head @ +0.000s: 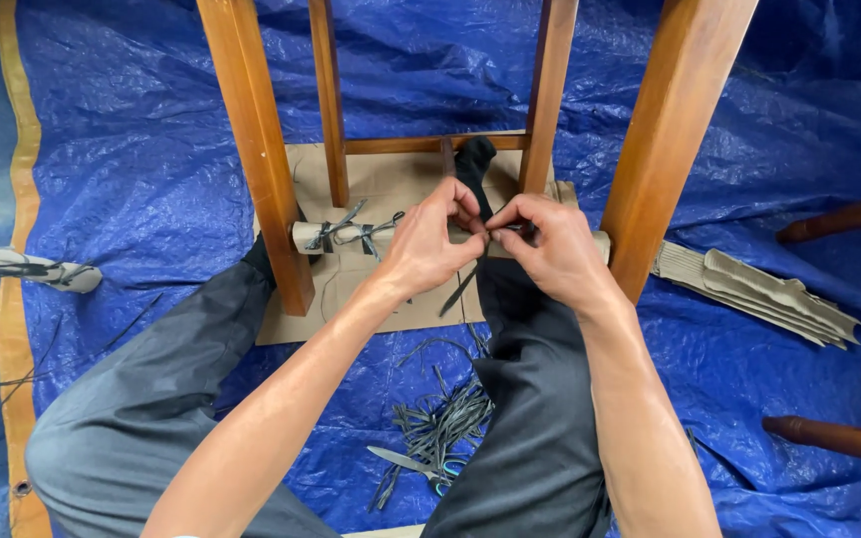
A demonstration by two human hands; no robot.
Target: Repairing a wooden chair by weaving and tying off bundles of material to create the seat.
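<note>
Both hands' fingers pinch a black strap (462, 287) at the wrapped rung (351, 237), between wooden legs (256, 149)

Floor covered by blue tarp (749, 120), cardboard sheet (391, 189), black straps (440, 423), scissors (406, 463), folded cardboard (759, 289) laid on it

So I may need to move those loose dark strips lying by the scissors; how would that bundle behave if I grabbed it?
The dark strips look thin and curl in a loose tangle, so they would probably hang limp and feel light. Several stray ends splay over the blue tarp, so some may well slip out of a handful. The scissors lie among them and could snag.
</note>
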